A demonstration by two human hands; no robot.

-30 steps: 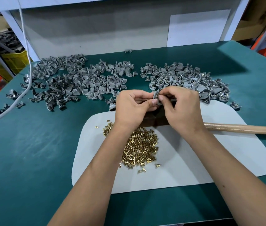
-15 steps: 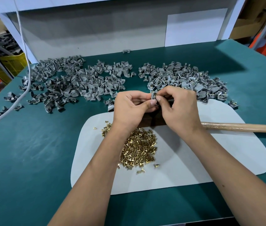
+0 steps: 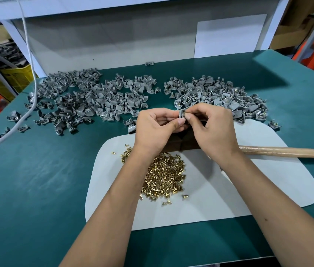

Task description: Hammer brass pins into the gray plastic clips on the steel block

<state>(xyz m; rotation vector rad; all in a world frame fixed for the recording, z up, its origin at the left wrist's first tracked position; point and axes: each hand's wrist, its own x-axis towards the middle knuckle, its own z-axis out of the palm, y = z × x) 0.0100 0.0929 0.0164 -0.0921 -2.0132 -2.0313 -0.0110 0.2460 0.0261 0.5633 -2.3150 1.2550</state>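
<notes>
both hands up over the far edge of the white mat [image 3: 229, 199], meeting above the dark steel block [image 3: 183, 144]. left hand [image 3: 158, 130] pinches a gray clip [image 3: 181, 115] between thumb and curled fingers. right hand [image 3: 212, 128] has its fingertips pressed together at the clip's top, with a glint of brass there; i take it for a pin, too small to be sure.

change over the last second: very little. hands have stayed locked together in the same pose, thumbs shifting slightly. the view sits a touch lower and wider on the table now, so most of the shift is my head, not the work. i read that as the pin still being seated by hand, the clip not yet set on the block.

hammer handle [image 3: 287, 152] lies untouched on the mat to the right, its head hidden behind the right wrist. brass pin pile [image 3: 164, 178] sits on the mat just under the left forearm, a few strays beside it. plain clips heap [image 3: 86, 99] far left; the far-right heap [image 3: 219, 97] shows brass specks, likely finished ones.

judgement: next comes clip down on the block, then the right hand goes for the hammer. risk is the pin tipping or dropping out on the way.
</notes>
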